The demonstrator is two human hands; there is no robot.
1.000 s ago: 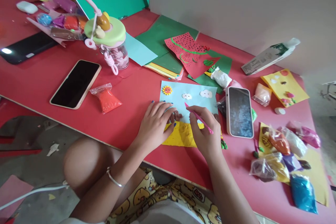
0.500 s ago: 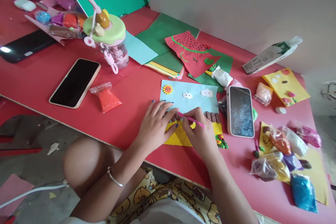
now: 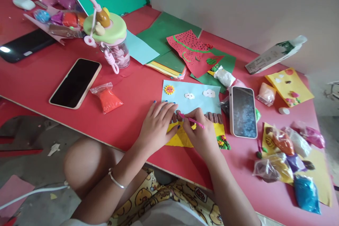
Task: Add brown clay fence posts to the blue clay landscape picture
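A light blue card (image 3: 197, 100) lies on the red table (image 3: 137, 88), with a clay sun, two white clouds, a row of brown clay pieces (image 3: 213, 117) and a yellow clay strip (image 3: 182, 137) along its near edge. My left hand (image 3: 156, 127) rests flat on the card's left side, fingers spread over it. My right hand (image 3: 202, 134) grips a thin pink tool (image 3: 192, 120), whose tip touches the brown clay beside my left fingers.
A phone (image 3: 243, 112) lies right of the card, another phone (image 3: 76, 83) far left. An orange clay bag (image 3: 107, 98), a jar with a green lid (image 3: 109, 40), stacked coloured paper (image 3: 169, 46) and several clay bags (image 3: 286, 155) surround the work.
My right hand moved left along the card with the pink tool, its tip now lower at the brown clay. More of the brown row shows on the right. My left hand stayed.
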